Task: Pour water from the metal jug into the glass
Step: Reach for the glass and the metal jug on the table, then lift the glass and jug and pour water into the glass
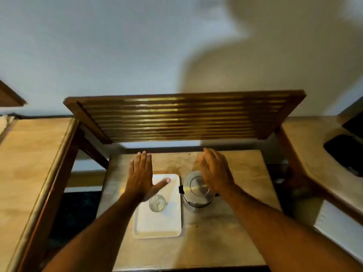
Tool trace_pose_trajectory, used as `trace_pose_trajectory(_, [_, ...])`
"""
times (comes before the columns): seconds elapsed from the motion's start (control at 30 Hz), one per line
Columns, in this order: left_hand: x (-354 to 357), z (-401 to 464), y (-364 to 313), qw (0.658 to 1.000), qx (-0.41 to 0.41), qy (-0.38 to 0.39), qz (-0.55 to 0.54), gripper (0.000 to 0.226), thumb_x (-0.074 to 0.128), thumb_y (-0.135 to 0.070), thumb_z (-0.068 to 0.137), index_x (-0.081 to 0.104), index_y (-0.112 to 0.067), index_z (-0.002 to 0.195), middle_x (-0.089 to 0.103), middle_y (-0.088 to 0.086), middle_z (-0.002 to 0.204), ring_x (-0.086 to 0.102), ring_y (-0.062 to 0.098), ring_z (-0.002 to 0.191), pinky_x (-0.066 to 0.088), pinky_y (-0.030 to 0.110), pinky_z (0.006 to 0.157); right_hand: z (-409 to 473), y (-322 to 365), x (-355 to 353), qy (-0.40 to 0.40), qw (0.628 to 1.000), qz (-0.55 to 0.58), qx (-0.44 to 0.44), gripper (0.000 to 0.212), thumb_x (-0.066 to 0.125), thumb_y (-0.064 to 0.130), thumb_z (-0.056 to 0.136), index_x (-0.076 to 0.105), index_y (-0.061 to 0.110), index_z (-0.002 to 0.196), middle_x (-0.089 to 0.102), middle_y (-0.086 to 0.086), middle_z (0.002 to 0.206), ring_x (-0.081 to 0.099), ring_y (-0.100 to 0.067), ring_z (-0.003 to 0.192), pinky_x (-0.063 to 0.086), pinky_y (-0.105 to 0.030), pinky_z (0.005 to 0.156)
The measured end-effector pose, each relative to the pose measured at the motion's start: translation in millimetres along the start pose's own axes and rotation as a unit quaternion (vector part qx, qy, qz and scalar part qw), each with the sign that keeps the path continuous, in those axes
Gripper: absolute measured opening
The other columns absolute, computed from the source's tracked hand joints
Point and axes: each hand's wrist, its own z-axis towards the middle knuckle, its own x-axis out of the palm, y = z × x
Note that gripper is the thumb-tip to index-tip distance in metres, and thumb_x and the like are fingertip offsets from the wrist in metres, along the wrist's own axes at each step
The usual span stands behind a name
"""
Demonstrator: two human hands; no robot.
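Note:
A clear empty-looking glass [157, 203] stands upright on a white rectangular tray [157, 226] on a small wooden table. Right of the tray stands the metal jug [194, 190], lidded, seen from above, with a dark spout tip on its left side. My left hand [141, 177] hovers flat and open above the tray's far left corner, thumb stretched toward the right. My right hand [214, 171] hovers open above the jug's right side, hiding part of its lid. Neither hand holds anything.
The wooden table [225, 232] sits under a slatted wooden shelf [184, 116] close above its far edge. A wooden counter [29, 163] flanks the left and another counter [318, 154] with a black object [345, 152] flanks the right.

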Motion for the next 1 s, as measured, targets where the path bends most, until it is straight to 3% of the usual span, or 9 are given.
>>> trace_pose_trajectory(0.13, [83, -25, 26, 0.993, -0.074, 0.083, -0.048, 0.142, 0.046, -0.098, 0.047, 0.016, -0.008, 0.152, 0.025, 0.016, 0.161, 0.018, 0.038, 0.147, 0.018, 0.056, 0.118, -22, -59, 28, 0.001, 0.98, 0.112, 0.165, 0.025, 0.042, 0.021, 0.104, 0.064, 0.009, 0.101, 0.065, -0.015, 0.104, 0.059, -0.025, 0.094, 0.045, -0.03, 0.079])
trace_pose_trajectory(0.23, [136, -40, 47, 0.978, -0.114, 0.144, -0.097, 0.155, 0.071, -0.086, 0.041, 0.004, -0.005, 0.155, 0.011, 0.011, 0.166, 0.007, 0.034, 0.152, 0.013, 0.049, 0.122, -31, -91, 49, -0.018, 0.939, 0.193, 0.285, 0.028, 0.047, 0.014, 0.103, 0.066, 0.002, 0.086, 0.067, -0.019, 0.091, 0.059, -0.021, 0.074, 0.044, -0.012, 0.054])
trace_pose_trajectory(0.3, [159, -47, 55, 0.97, -0.126, 0.147, -0.147, 0.14, 0.088, -0.06, 0.052, 0.01, -0.008, 0.155, 0.015, 0.009, 0.165, 0.013, 0.029, 0.152, 0.017, 0.037, 0.121, -34, -104, 59, -0.05, 0.922, 0.232, 0.305, 0.025, 0.054, 0.008, 0.098, 0.066, -0.007, 0.081, 0.065, -0.022, 0.082, 0.055, -0.024, 0.068, 0.046, -0.018, 0.053])
trace_pose_trajectory(0.37, [182, -50, 61, 0.969, -0.123, 0.095, -0.193, 0.113, 0.093, -0.032, 0.061, 0.028, -0.007, 0.149, 0.037, 0.012, 0.155, 0.036, 0.03, 0.142, 0.029, 0.028, 0.11, -35, -111, 69, -0.078, 0.921, 0.243, 0.296, 0.026, 0.062, 0.002, 0.092, 0.06, -0.008, 0.068, 0.057, -0.017, 0.067, 0.048, -0.023, 0.065, 0.039, -0.032, 0.057])
trace_pose_trajectory(0.5, [197, -41, 52, 0.957, -0.148, -0.018, -0.247, 0.078, 0.096, -0.022, 0.057, 0.051, -0.017, 0.122, 0.061, -0.003, 0.113, 0.063, 0.026, 0.099, 0.047, 0.029, 0.081, -31, -115, 78, -0.128, 0.913, 0.282, 0.268, 0.052, 0.062, -0.013, 0.081, 0.034, 0.016, 0.048, 0.03, -0.003, 0.052, 0.027, -0.016, 0.053, 0.025, -0.033, 0.051])
trace_pose_trajectory(0.63, [181, -27, 32, 0.95, -0.146, -0.032, -0.275, 0.073, 0.097, -0.022, 0.053, 0.055, -0.02, 0.113, 0.062, -0.01, 0.099, 0.065, 0.023, 0.09, 0.048, 0.028, 0.077, -24, -104, 73, -0.107, 0.908, 0.309, 0.261, 0.036, 0.059, 0.011, 0.067, 0.034, 0.02, 0.044, 0.027, -0.004, 0.05, 0.026, -0.016, 0.049, 0.025, -0.029, 0.045])
trace_pose_trajectory(0.77, [126, -22, 15, 0.941, -0.136, -0.061, -0.305, 0.072, 0.095, -0.03, 0.049, 0.057, -0.029, 0.111, 0.066, -0.015, 0.1, 0.064, 0.013, 0.092, 0.046, 0.025, 0.081, -15, -78, 68, -0.144, 0.889, 0.285, 0.327, 0.055, 0.065, -0.003, 0.078, 0.035, 0.017, 0.037, 0.033, -0.004, 0.043, 0.029, -0.019, 0.049, 0.029, -0.036, 0.048])
trace_pose_trajectory(0.87, [64, -19, 7, 0.936, -0.123, -0.086, -0.318, 0.079, 0.096, -0.026, 0.045, 0.061, -0.021, 0.116, 0.066, -0.005, 0.106, 0.063, 0.018, 0.095, 0.047, 0.026, 0.083, -11, -49, 39, -0.173, 0.855, 0.316, 0.374, 0.053, 0.065, -0.002, 0.079, 0.046, 0.016, 0.033, 0.043, 0.003, 0.036, 0.038, -0.019, 0.046, 0.036, -0.036, 0.05])
trace_pose_trajectory(1.0, [-23, -15, -14, 0.932, -0.087, -0.095, -0.34, 0.083, 0.088, -0.026, 0.043, 0.058, -0.021, 0.12, 0.065, -0.004, 0.108, 0.064, 0.017, 0.096, 0.054, 0.028, 0.081, -5, -6, -22, -0.22, 0.81, 0.39, 0.379, 0.04, 0.064, 0.002, 0.076, 0.051, 0.015, 0.04, 0.048, 0.003, 0.034, 0.045, -0.008, 0.031, 0.038, -0.024, 0.031])
